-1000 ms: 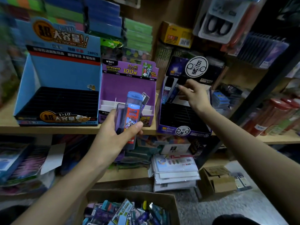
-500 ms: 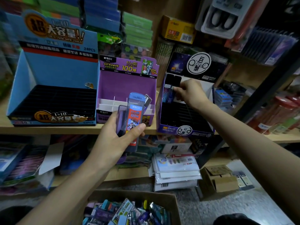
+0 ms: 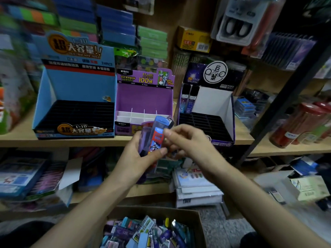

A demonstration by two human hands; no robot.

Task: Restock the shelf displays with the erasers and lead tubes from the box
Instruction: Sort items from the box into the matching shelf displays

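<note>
Blue-capped lead tube [image 3: 158,135] plus a few more tubes fanned in left hand [image 3: 138,158], fingers closed around the bunch, held in front of the purple display [image 3: 145,97] on the wooden shelf [image 3: 18,138]. Right hand [image 3: 189,144] just beside, thumb and forefinger pinching at the bunch's right edge; cannot tell if it grips a tube. Black display [image 3: 207,108] to the right has two tubes [image 3: 188,102] upright in its back-left corner. Blue display [image 3: 75,97] on the left. Cardboard box [image 3: 197,222] of mixed stock below.
</note>
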